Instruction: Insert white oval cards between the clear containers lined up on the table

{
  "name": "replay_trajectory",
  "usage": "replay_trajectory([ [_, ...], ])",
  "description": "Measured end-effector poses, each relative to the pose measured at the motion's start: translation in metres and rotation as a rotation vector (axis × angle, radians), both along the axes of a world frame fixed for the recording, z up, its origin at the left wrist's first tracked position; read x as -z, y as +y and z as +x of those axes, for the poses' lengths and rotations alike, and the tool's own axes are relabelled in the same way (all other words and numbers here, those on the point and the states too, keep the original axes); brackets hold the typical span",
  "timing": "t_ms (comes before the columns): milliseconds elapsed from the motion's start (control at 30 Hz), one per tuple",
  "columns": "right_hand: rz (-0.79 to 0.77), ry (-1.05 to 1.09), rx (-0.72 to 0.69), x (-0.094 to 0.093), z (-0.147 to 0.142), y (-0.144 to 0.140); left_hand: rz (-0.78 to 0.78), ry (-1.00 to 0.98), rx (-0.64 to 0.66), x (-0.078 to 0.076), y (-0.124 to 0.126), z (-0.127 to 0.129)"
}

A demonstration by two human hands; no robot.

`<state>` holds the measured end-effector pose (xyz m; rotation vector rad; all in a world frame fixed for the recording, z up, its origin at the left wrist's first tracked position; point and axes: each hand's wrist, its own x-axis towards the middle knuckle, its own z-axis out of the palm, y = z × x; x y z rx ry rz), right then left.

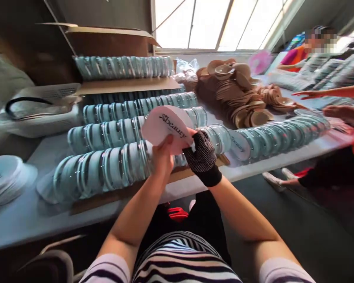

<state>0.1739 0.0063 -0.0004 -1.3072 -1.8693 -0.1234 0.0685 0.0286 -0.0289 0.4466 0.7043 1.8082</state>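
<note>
A round white card [162,127] printed with "beauty" is held up in front of me, slightly curved. The bare fingers of my left hand [163,157] pinch its lower edge, thumb on the printed face. My right hand [202,153], in a dark dotted fingerless glove, grips the card's right edge. Below and behind both hands lie rows of clear round containers [106,169] standing on edge, packed side by side. Another row of clear containers [277,135] stretches to the right, with a printed disc at its near end.
Round printed cards [2,177] are stacked at the left. Brown bowls [238,90] lie heaped at the back. An open cardboard box [106,41] and a white basket [44,114] stand behind. A co-worker's hands [345,116] reach in at the right; another person [297,55] is farther back.
</note>
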Motion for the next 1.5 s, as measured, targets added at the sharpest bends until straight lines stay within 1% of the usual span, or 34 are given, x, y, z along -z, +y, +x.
replay_trajectory([
  [100, -0.079, 0.045, 0.077, -0.003, -0.002, 0.002, -0.038, -0.03, 0.0, 0.0, -0.001, -0.003],
  [167, -0.131, 0.07, 0.134, -0.007, -0.003, 0.002, -0.067, -0.048, 0.027, -0.002, -0.006, -0.005],
  [267, -0.168, 0.112, 0.282, -0.013, -0.003, 0.0, -0.039, -0.052, 0.078, -0.009, -0.016, -0.005],
  [333, -0.114, 0.158, 0.376, -0.013, 0.001, -0.002, 0.025, -0.041, 0.115, -0.017, -0.02, -0.007],
  [400, -0.009, 0.233, 0.452, -0.01, 0.011, -0.005, 0.084, -0.036, 0.149, -0.025, -0.019, -0.013],
  [467, 0.101, 0.299, 0.543, -0.004, 0.027, -0.013, 0.132, -0.051, 0.158, -0.032, -0.01, -0.024],
  [500, 0.124, 0.289, 0.574, -0.002, 0.035, -0.02, 0.155, -0.068, 0.142, -0.033, -0.003, -0.03],
  [533, 0.117, 0.238, 0.57, 0.001, 0.042, -0.029, 0.171, -0.091, 0.113, -0.033, 0.005, -0.038],
  [567, 0.08, 0.153, 0.524, 0.004, 0.048, -0.04, 0.175, -0.116, 0.081, -0.031, 0.013, -0.044],
  [633, -0.053, -0.054, 0.333, 0.009, 0.053, -0.064, 0.136, -0.152, 0.036, -0.025, 0.028, -0.055],
  [667, -0.117, -0.134, 0.234, 0.012, 0.052, -0.075, 0.105, -0.156, 0.025, -0.02, 0.034, -0.058],
  [700, -0.168, -0.191, 0.164, 0.014, 0.049, -0.084, 0.08, -0.152, 0.02, -0.016, 0.038, -0.06],
  [733, -0.206, -0.232, 0.133, 0.015, 0.044, -0.09, 0.067, -0.143, 0.015, -0.013, 0.041, -0.06],
  [800, -0.26, -0.271, 0.156, 0.016, 0.033, -0.093, 0.071, -0.12, 0.003, -0.008, 0.043, -0.06],
  [867, -0.297, -0.292, 0.185, 0.012, 0.017, -0.086, 0.07, -0.111, 0.015, -0.007, 0.041, -0.058],
  [900, -0.325, -0.31, 0.177, 0.009, 0.008, -0.079, 0.066, -0.112, 0.041, -0.007, 0.039, -0.057],
  [1000, -0.44, -0.387, 0.109, -0.002, -0.017, -0.051, 0.103, -0.091, 0.107, -0.009, 0.032, -0.055],
  [1033, -0.444, -0.404, 0.111, -0.006, -0.022, -0.041, 0.136, -0.064, 0.09, -0.009, 0.031, -0.055],
  [1133, -0.452, -0.48, 0.15, -0.014, -0.022, -0.018, 0.195, 0.02, 0.013, -0.005, 0.031, -0.054],
  [1200, -0.43, -0.497, 0.147, -0.017, -0.016, -0.018, 0.186, 0.065, -0.002, -0.002, 0.031, -0.054],
  [1233, -0.416, -0.489, 0.142, -0.017, -0.012, -0.022, 0.177, 0.079, 0.013, -0.001, 0.031, -0.055],
  [1300, -0.407, -0.445, 0.145, -0.016, -0.008, -0.03, 0.164, 0.08, 0.027, -0.001, 0.029, -0.056],
  [1367, -0.409, -0.392, 0.167, -0.01, -0.008, -0.031, 0.167, 0.048, 0.024, -0.001, 0.028, -0.056],
  [1433, -0.417, -0.349, 0.187, -0.001, -0.013, -0.022, 0.173, 0.006, 0.012, -0.001, 0.029, -0.056],
  [1500, -0.431, -0.33, 0.188, 0.012, -0.021, -0.009, 0.165, -0.031, 0.028, -0.002, 0.031, -0.056],
])
